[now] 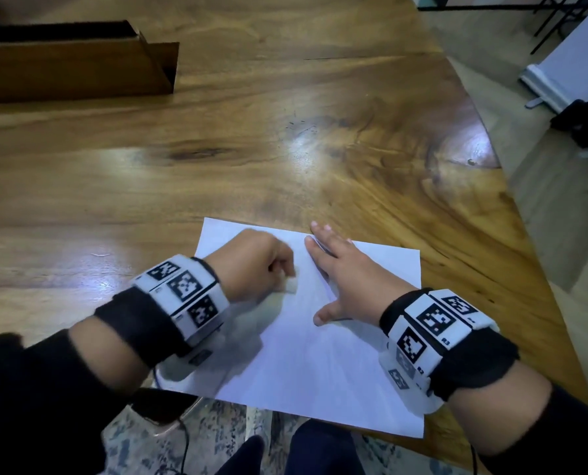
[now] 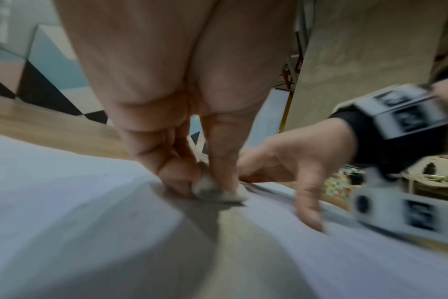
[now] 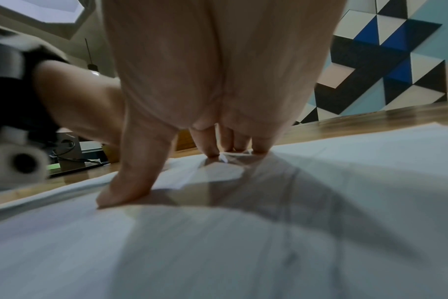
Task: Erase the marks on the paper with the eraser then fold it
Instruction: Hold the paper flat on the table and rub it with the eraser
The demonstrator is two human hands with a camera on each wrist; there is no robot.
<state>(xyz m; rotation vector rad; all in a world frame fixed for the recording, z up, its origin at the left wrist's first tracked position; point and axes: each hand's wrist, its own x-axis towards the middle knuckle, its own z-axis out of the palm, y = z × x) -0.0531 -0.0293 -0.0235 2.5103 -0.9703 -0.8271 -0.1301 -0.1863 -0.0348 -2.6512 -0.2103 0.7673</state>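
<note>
Erasing is the step in hand: my left hand (image 1: 255,262), centre frame, pinches the small white eraser (image 2: 212,189) against the white paper sheet (image 1: 320,365); right hand's (image 1: 347,286) fingers (image 3: 207,145) splay flat, pinning it to the wooden table (image 1: 217,166). Next I judge folding needs the eraser released.

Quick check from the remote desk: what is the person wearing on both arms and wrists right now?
Both forearms are in black sleeves. Behind the left hand and the right hand each wrist carries a black strap holding a blocky white band printed with square black-and-white coded markers, with a white camera housing slung beneath. A thin dark cable hangs below the left wrist.
</note>
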